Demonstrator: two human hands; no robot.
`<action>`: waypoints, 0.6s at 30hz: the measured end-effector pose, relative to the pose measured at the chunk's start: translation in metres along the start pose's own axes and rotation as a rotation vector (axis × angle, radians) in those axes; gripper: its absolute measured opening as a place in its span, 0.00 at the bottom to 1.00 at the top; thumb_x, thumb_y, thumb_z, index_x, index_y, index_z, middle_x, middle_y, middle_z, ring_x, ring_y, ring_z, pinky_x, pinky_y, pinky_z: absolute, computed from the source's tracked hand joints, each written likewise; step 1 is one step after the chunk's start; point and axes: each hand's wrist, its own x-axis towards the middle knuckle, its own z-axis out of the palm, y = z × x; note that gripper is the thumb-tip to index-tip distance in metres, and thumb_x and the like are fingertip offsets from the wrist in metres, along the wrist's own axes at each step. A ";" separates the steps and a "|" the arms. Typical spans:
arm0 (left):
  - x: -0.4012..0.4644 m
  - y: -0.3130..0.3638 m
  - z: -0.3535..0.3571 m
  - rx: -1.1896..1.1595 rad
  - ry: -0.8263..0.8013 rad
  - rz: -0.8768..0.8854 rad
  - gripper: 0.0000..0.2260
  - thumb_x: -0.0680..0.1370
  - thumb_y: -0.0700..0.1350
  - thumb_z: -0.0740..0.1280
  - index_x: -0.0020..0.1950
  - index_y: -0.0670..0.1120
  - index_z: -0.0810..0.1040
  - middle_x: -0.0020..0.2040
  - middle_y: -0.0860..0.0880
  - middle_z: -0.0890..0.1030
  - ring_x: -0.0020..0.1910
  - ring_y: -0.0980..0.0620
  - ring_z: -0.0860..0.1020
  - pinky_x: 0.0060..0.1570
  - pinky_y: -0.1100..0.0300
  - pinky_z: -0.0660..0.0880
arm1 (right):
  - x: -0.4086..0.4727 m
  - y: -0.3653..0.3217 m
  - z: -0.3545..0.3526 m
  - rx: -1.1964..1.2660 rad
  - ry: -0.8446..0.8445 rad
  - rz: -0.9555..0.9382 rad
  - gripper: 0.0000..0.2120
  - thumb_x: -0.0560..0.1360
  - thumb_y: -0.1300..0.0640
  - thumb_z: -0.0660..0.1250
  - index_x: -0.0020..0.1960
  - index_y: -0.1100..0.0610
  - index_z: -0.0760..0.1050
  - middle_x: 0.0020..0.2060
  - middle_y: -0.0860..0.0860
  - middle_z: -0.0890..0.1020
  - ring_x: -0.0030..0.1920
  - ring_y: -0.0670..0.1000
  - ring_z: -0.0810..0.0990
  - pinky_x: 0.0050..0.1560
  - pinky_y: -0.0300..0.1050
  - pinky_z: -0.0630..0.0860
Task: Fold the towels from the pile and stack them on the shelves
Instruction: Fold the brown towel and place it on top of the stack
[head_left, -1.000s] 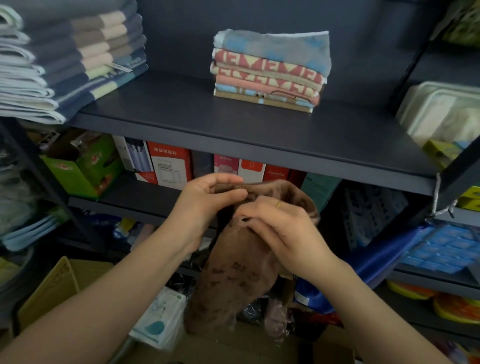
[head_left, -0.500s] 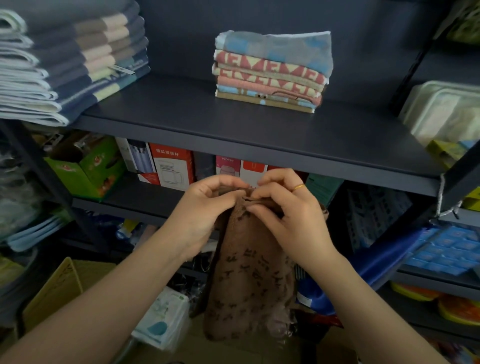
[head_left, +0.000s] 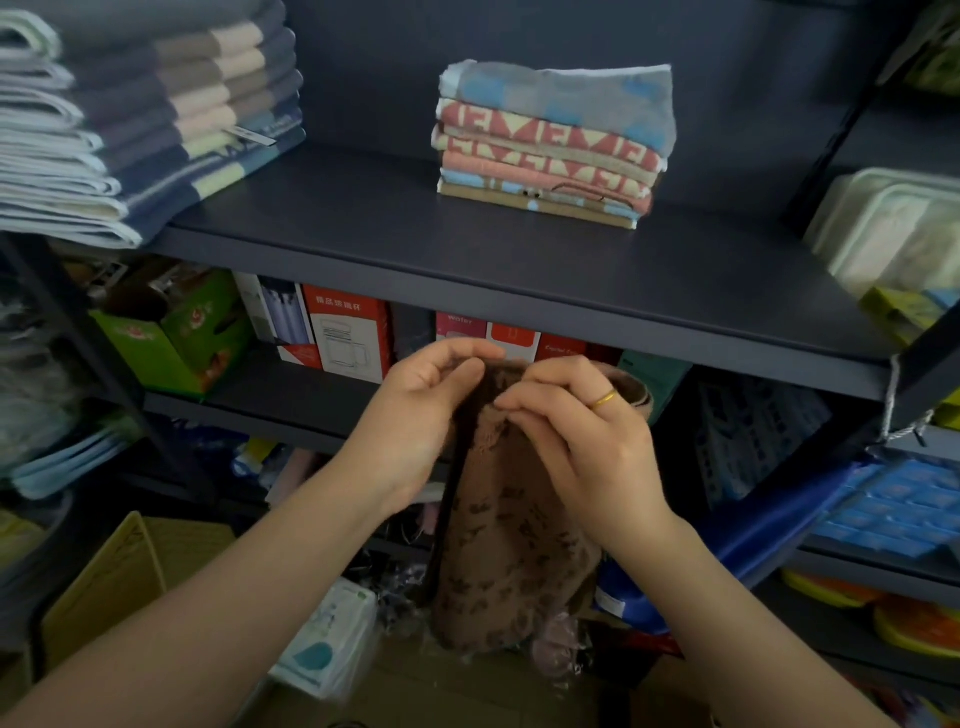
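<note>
You are holding the brown towel (head_left: 511, 525) by its top edge, just below the front lip of the dark shelf (head_left: 519, 260). Your left hand (head_left: 415, 415) pinches that edge between thumb and fingers (head_left: 467, 349), and your right hand (head_left: 587, 441), the one with the gold ring (head_left: 603, 400), has its fingers curled tight on the same edge right beside it. The two hands almost touch, so the cloth hangs long and narrow below them, doubled lengthwise by the look of it. Gripping up high lets the weight pull the towel straight, which I judge helps you line up the corners before the next fold.

On that shelf, straight above your hands and set well back, sits the stack of folded towels (head_left: 553, 150): a grey and blue one on top, salmon ones with cream letter-like shapes beneath. This looks like the place your brown towel is meant to go, and the top of the stack is free for it. Far to the left on the same shelf lies a taller pile of striped towels (head_left: 156, 119) carrying a small tag I cannot read.

Under the shelf, behind your hands, boxes stand in a row. The red box (head_left: 347, 332) has white characters too blurred to make out, and the pink box (head_left: 461, 325) shows a word that looks like "water". A green carton (head_left: 171, 332) stands further left under the shelf; its print is unreadable.
</note>
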 end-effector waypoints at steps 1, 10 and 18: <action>0.000 0.000 0.001 0.031 -0.005 0.037 0.12 0.79 0.38 0.58 0.45 0.49 0.80 0.46 0.47 0.84 0.47 0.50 0.81 0.44 0.60 0.77 | 0.001 -0.003 0.001 0.017 -0.012 -0.010 0.09 0.77 0.59 0.63 0.48 0.62 0.80 0.44 0.56 0.79 0.45 0.49 0.78 0.42 0.44 0.77; -0.016 -0.005 -0.002 -0.143 -0.220 0.064 0.14 0.80 0.45 0.56 0.48 0.49 0.82 0.45 0.48 0.84 0.47 0.54 0.81 0.45 0.65 0.76 | 0.002 -0.003 0.010 -0.008 0.045 0.074 0.12 0.78 0.57 0.60 0.49 0.62 0.80 0.45 0.55 0.80 0.46 0.50 0.79 0.43 0.46 0.78; -0.011 0.004 -0.021 0.491 -0.097 0.513 0.09 0.77 0.45 0.61 0.50 0.57 0.78 0.50 0.60 0.81 0.51 0.61 0.79 0.53 0.65 0.73 | 0.005 0.017 -0.002 0.113 -0.085 0.189 0.11 0.71 0.50 0.67 0.50 0.51 0.70 0.48 0.44 0.71 0.49 0.33 0.69 0.46 0.27 0.69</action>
